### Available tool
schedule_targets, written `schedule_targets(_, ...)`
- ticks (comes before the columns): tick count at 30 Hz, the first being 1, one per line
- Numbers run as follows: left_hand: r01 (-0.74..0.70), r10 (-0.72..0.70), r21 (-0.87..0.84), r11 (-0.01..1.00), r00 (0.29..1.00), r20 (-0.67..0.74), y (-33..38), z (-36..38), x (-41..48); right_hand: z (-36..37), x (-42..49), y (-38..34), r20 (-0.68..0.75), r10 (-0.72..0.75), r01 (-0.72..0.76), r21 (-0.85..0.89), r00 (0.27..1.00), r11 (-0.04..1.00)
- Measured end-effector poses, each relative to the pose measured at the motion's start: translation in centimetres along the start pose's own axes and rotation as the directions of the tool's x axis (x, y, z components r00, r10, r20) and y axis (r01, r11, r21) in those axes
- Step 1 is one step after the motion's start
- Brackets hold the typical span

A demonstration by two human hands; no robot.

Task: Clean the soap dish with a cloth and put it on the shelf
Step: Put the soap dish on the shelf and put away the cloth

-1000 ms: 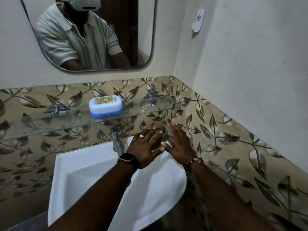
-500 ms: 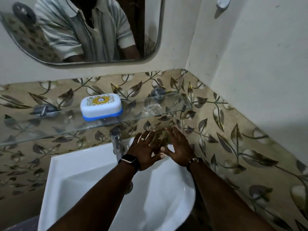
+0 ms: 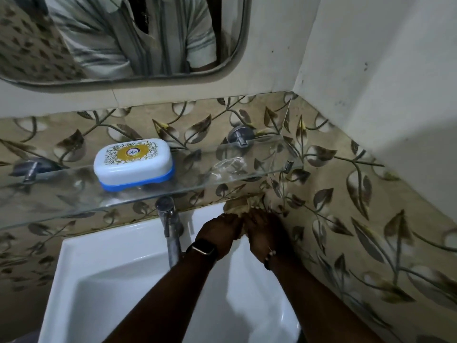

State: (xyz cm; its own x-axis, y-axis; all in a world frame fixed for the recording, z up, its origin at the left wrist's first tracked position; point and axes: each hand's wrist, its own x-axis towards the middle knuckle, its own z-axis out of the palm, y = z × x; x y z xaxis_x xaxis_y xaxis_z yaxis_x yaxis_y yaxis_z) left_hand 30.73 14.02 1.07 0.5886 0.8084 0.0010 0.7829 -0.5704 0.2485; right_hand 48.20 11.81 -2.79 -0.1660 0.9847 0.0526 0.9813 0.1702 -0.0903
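A white basin (image 3: 103, 273) sits under my forearms, in a corner tiled with a leaf pattern. At its back edge my left hand (image 3: 218, 231) and right hand (image 3: 263, 231) are closed together on a crumpled tan cloth (image 3: 238, 204), the grip tight around it. Beyond and to the left of the grip, the soap dish (image 3: 133, 163) sits lidded on the glass shelf (image 3: 74, 196). I judge I'm picking up the cloth; next, reach up-left to the dish.
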Motion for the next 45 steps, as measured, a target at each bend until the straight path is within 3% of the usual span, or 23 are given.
schedule_targets(3,0.000,-0.001,-0.024,1.000,1.000,-0.028,0.2,0.5,0.5,-0.4,0.2,0.2,-0.088,-0.064,0.058,-0.062,0.994,0.996)
schedule_targets(8,0.011,-0.016,-0.055,0.998,0.997,-0.078,0.3,0.8,0.7,-1.4,-0.1,-0.3,-0.085,-0.042,0.028,-0.162,0.996,0.986)
schedule_targets(11,-0.016,0.010,-0.055,0.998,0.994,-0.107,1.1,0.6,0.2,-1.7,-0.8,-0.2,-0.171,-0.035,0.010,-0.147,0.985,0.989)
schedule_targets(16,0.049,-0.044,0.034,0.998,0.990,-0.136,1.7,0.1,-1.9,-2.7,-2.1,-0.4,-0.349,-0.130,0.057,-0.213,0.928,0.975)
schedule_targets(24,0.103,-0.097,0.006,0.995,0.951,-0.293,3.3,-3.8,-5.5,-7.2,-3.8,-2.5,-0.488,-0.088,-0.014,-0.201,0.868,0.980)
schedule_targets(30,0.102,-0.090,0.011,0.995,0.921,-0.379,3.8,-8.4,-10.8,-11.2,-5.1,-4.9,-0.581,-0.221,0.105,-0.226,0.783,0.968)
schedule_targets(39,0.229,-0.192,-0.025,0.973,0.746,-0.638,0.2,-17.4,-21.2,-17.7,-3.4,-16.5,-0.734,-0.330,0.227,-0.241,0.593,0.944)
schedule_targets(45,0.376,-0.340,-0.120,0.919,0.601,-0.724,-6.2,-21.4,-32.1,-20.7,-2.6,-29.2,-0.753,-0.355,0.308,-0.210,0.554,0.928)
